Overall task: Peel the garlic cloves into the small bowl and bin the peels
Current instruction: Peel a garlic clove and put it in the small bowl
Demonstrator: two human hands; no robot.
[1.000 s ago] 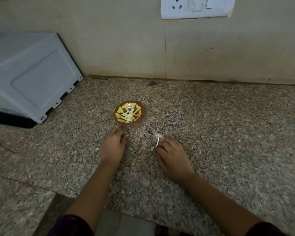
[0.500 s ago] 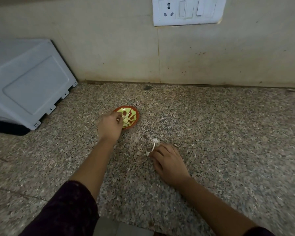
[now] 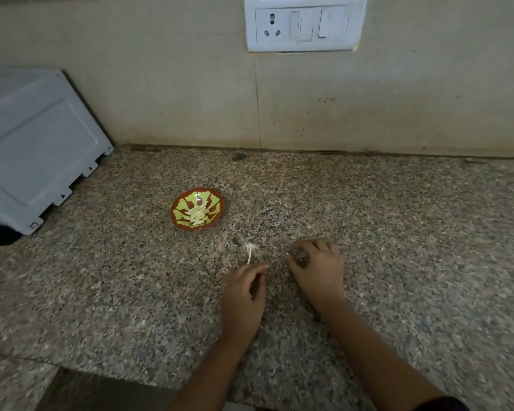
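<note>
Counter: you work on a speckled granite countertop (image 3: 398, 232) that runs back to a beige tiled wall (image 3: 161, 84).

Small bowl: the small bowl (image 3: 177, 215), red-rimmed with a green pattern, stands upright on the counter, ahead and to the left of both your hands and well apart from them.

Garlic: peeled garlic cloves (image 3: 197, 216) lie heaped in the middle of the bowl.

Peel: a pale garlic stalk scrap (image 3: 250, 253), frayed at its far end, lies on the counter between the bowl and your hands. Its near end points at your left fingertips.

Left hand: your left hand (image 3: 243, 295) hovers low over the counter, knuckles up, fingers curled in with thumb and forefinger brought together. The tips are just beside the scrap's near end. Motion blur hides whether they pinch it, so you cannot tell from this view.

Right hand: your right hand (image 3: 319, 269) sits just right of the scrap, palm down, fingers bent like a claw with the tips on the granite. A small pale fleck shows at the forefinger tip, but you cannot tell if it is gripped.

Left edge: a white appliance (image 3: 39, 149) stands angled on the counter, its panelled side facing you.

Wall: a white switchboard (image 3: 303, 25) with one socket and rocker switches is fixed above the counter.
</note>
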